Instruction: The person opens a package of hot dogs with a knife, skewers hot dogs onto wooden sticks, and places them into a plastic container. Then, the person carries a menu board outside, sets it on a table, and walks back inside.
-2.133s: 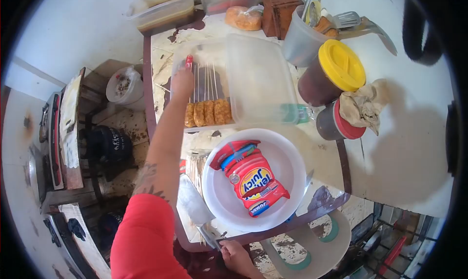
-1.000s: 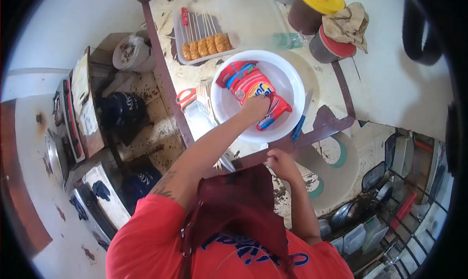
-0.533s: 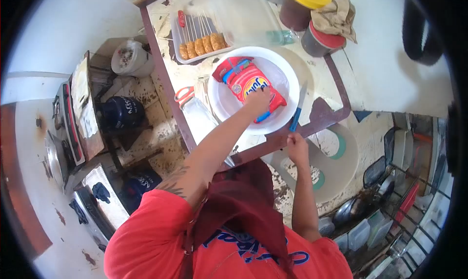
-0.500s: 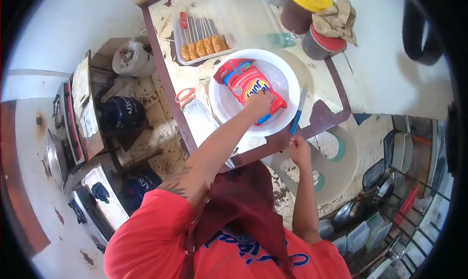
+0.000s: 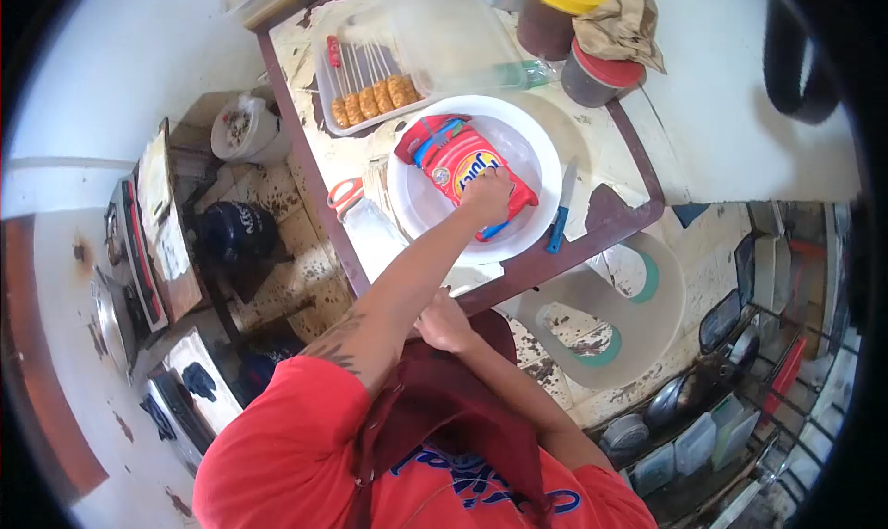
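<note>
My left hand (image 5: 487,199) is closed at the middle of a red packet (image 5: 453,164), which lies in a white round bowl (image 5: 548,145); its fingertips are partly hidden. Near the table's front edge, below my left forearm, my right hand (image 5: 444,322) is closed, and what it grips is too hidden to name. A knife with a blue handle (image 5: 558,230) lies right of the bowl. Behind the bowl, a clear tray (image 5: 324,87) holds several coated sticks (image 5: 367,101) and one red piece on a stick (image 5: 334,51).
Orange-handled scissors (image 5: 345,194) and a plastic bag (image 5: 373,236) lie left of the bowl. A yellow-lidded container (image 5: 546,30) and a red-lidded one (image 5: 592,74), with crumpled brown paper (image 5: 625,28), stand back right. A grey-beige stool (image 5: 638,344) is below the table's front edge.
My left hand has gone from the tray to the packet and stayed there. My right hand has moved left from beside the knife handle to below my left forearm. The view has tilted down.
</note>
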Demonstrator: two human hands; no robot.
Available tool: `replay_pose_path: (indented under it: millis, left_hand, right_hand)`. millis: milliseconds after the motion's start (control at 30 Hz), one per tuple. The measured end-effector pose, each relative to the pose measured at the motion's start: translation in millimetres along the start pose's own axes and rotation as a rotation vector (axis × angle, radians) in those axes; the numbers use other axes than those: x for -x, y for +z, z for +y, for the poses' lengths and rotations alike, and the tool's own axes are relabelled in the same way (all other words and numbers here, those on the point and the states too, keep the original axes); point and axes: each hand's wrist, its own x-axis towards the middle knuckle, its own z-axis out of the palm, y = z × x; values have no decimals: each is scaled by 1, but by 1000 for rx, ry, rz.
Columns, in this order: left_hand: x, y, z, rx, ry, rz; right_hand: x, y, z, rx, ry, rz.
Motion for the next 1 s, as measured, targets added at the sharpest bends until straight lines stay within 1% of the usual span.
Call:
replay_pose_path:
  millis: [67,133,267,333,400,433,467,500,533,567,600,633,667,700,767,800,867,933,967,1000]
  left_hand:
    - [1,-4,1,-31,6,-9]
    - [1,-7,3,-34,-4,-43]
    - [-3,-1,0,18,-13,-37]
    - [-2,-4,-2,37,18,-50]
    - [-3,-7,-9,48,54,-49]
    - [-5,-7,-14,78,85,-87]
    - [-8,-8,-19,109,116,-125]
    - [-11,-8,-23,142,147,-163]
    - [-13,-4,-26,149,139,-133]
    - [-15,0,-31,153,175,-167]
    - [-17,2,-36,160,208,-197]
    - [-19,2,-39,171,239,-224]
    - [-20,4,-41,185,244,-184]
    - [-16,8,-42,203,246,-151]
    - [-13,0,-43,292,255,-128]
    - [-7,-10,-40,369,258,-138]
    - [-6,-20,-35,509,267,-164]
    - [-5,-20,-36,630,272,-196]
    - [-6,-21,-39,640,259,-203]
    - [-9,-16,-44,652,248,-208]
  right_hand:
    - [-2,15,0,89,32,-6]
    - [-2,5,-8,126,106,-32]
    - [6,8,6,26,92,3]
    - [5,11,9,20,56,49]
    - [2,10,10,28,86,0]
    - [2,9,9,28,104,-23]
    - [2,7,8,-56,103,0]
    - [2,6,5,-41,135,0]
    - [3,4,0,-25,167,0]
    - [3,0,-2,-5,198,-3]
    - [9,-24,-14,-68,196,83]
    - [11,-51,-15,-211,221,121]
    - [14,-70,-8,-356,245,154]
    - [19,-64,13,-507,399,401]
    - [-2,-111,41,-340,574,718]
    - [-16,-129,54,-463,602,823]
    - [-54,-134,90,-939,428,864]
    - [-79,-142,95,-553,659,983]
    - [-86,-143,96,-352,771,1030]
    - [-89,-142,103,-417,765,931]
